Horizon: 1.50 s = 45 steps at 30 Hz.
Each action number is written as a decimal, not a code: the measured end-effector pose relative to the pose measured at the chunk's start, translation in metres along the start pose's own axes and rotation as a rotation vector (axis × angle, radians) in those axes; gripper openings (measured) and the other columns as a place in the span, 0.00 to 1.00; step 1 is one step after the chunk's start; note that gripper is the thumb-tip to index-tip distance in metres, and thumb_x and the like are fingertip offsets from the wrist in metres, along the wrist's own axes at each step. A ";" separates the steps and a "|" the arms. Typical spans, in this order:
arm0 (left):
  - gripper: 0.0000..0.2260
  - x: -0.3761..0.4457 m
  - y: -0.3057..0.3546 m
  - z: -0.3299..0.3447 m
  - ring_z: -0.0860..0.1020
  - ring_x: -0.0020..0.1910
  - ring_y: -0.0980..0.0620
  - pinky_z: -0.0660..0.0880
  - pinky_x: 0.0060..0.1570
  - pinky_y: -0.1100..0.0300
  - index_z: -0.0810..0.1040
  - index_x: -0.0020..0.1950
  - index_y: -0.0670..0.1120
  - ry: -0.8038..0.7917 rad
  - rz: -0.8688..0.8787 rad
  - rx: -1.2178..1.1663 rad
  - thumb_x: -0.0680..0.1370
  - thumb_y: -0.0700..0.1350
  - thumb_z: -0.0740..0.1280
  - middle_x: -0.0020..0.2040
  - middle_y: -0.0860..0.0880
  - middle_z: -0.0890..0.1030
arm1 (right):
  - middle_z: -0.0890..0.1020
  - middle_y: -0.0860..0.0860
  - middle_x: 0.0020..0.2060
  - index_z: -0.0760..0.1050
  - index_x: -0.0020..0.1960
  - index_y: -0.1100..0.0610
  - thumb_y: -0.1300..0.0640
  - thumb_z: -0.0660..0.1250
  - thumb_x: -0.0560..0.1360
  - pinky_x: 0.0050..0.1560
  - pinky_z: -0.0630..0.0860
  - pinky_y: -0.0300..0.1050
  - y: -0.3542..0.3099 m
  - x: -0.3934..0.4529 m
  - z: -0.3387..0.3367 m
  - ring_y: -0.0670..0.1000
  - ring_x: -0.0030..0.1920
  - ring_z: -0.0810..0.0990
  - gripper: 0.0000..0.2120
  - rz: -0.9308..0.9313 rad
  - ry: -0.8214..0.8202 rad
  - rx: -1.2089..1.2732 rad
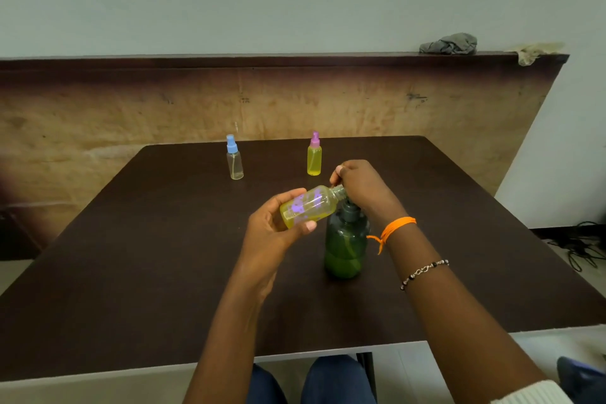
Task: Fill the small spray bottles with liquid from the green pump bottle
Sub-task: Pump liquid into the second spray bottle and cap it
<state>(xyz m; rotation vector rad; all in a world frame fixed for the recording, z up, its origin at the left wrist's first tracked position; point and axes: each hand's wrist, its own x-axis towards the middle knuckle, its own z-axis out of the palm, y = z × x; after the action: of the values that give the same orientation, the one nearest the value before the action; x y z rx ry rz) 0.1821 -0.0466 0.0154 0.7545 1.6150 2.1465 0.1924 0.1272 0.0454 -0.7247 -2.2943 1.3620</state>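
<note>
My left hand (273, 229) grips a small clear spray bottle (310, 205), tilted almost on its side, capless, holding yellow liquid. Its open neck meets the spout of the green pump bottle (346, 246), which stands upright on the dark table (164, 256). My right hand (360, 187) rests on top of the pump head, fingers curled over it. At the back stands a bottle with a blue sprayer (234, 159), clear and seemingly empty. Right of it stands a pink-capped bottle (314, 156) full of yellow liquid.
A wooden panel (262, 102) rises behind the table, with a grey cloth (449, 44) on its top ledge. Black cables (577, 246) lie on the floor at the right. My knees show below the table's near edge.
</note>
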 end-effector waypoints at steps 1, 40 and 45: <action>0.21 0.001 0.002 0.000 0.81 0.49 0.57 0.76 0.45 0.67 0.78 0.55 0.48 -0.004 0.003 0.001 0.68 0.28 0.70 0.50 0.51 0.83 | 0.76 0.52 0.32 0.73 0.29 0.53 0.58 0.55 0.78 0.45 0.70 0.50 -0.002 0.000 -0.001 0.55 0.38 0.73 0.21 -0.004 -0.006 -0.018; 0.21 0.005 -0.011 -0.003 0.81 0.49 0.58 0.75 0.45 0.69 0.79 0.53 0.50 -0.004 0.004 0.040 0.68 0.29 0.71 0.47 0.54 0.84 | 0.70 0.52 0.27 0.69 0.27 0.55 0.63 0.56 0.76 0.35 0.64 0.43 -0.003 -0.004 -0.004 0.51 0.30 0.67 0.19 0.057 0.023 0.027; 0.21 0.004 -0.013 -0.004 0.81 0.50 0.58 0.75 0.45 0.68 0.79 0.54 0.50 -0.002 0.001 0.047 0.67 0.30 0.72 0.49 0.53 0.84 | 0.70 0.52 0.27 0.67 0.27 0.56 0.64 0.55 0.76 0.33 0.62 0.44 -0.004 -0.006 -0.004 0.50 0.30 0.65 0.19 0.065 0.006 0.019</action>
<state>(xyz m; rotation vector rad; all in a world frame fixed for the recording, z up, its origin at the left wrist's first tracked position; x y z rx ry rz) 0.1762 -0.0439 0.0032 0.7707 1.6696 2.1147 0.1986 0.1250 0.0507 -0.8030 -2.2685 1.4066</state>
